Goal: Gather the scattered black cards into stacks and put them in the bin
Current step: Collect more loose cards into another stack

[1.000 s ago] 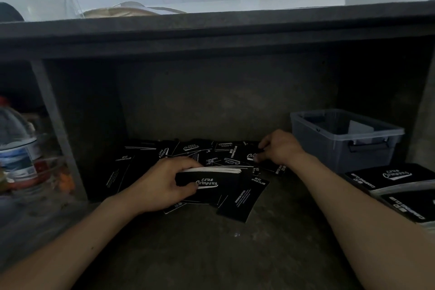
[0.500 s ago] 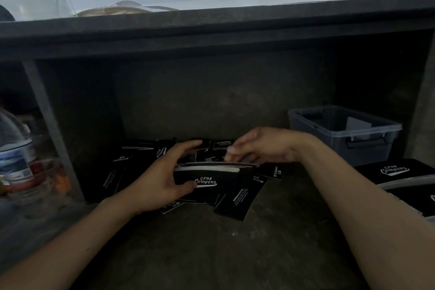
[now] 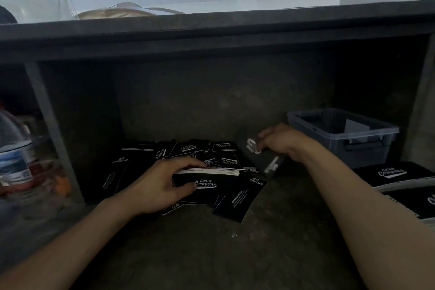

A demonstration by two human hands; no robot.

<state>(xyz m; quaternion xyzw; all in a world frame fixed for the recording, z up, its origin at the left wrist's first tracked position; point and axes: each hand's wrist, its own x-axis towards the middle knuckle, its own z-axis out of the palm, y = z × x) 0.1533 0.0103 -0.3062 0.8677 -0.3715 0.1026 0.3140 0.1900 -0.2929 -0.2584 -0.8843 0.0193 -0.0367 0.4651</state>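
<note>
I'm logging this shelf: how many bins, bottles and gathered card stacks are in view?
Plastic bin: 1
Water bottle: 1
Held card stack: 1
Right-edge card stacks: 2
Total: 5

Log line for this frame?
left hand: holds card stack | right hand: pinches blurred card | loose cards: on shelf | bin: at right
</note>
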